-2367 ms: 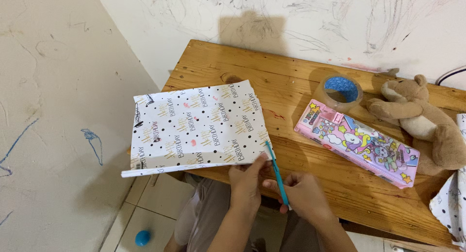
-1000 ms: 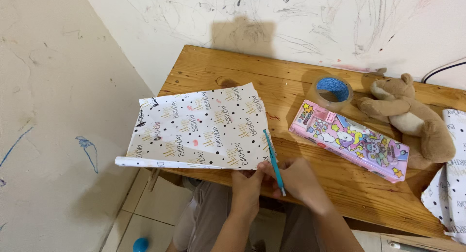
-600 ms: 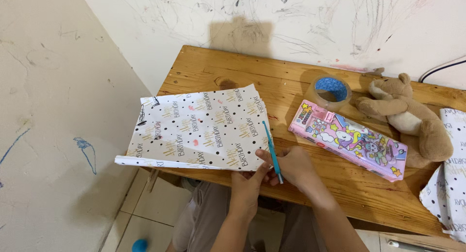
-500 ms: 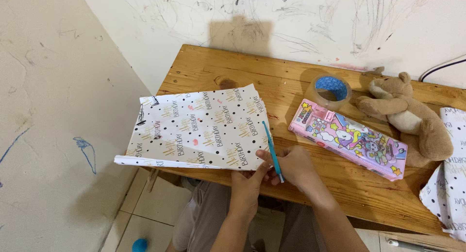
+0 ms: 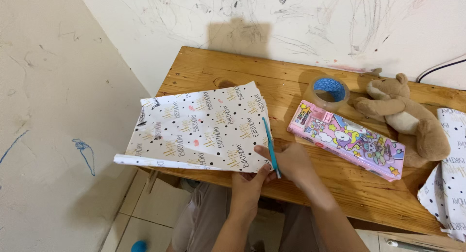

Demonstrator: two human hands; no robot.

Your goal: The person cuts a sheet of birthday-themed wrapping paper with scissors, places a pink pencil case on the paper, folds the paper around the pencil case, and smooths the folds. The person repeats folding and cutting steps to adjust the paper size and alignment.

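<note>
Wrapping paper [image 5: 201, 128] lies folded at the bench's [image 5: 233, 67] front left corner; my left hand [image 5: 248, 186] pinches its near right edge, my right hand [image 5: 291, 159] grips a teal cutter [image 5: 270, 146] against that edge, pencil case [image 5: 345, 139] nearby

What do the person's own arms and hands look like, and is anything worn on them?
Both forearms are bare, with no sleeves in view. The left hand and the right hand wear no gloves; no ring, watch or bracelet shows. No markings are visible on them.
</note>
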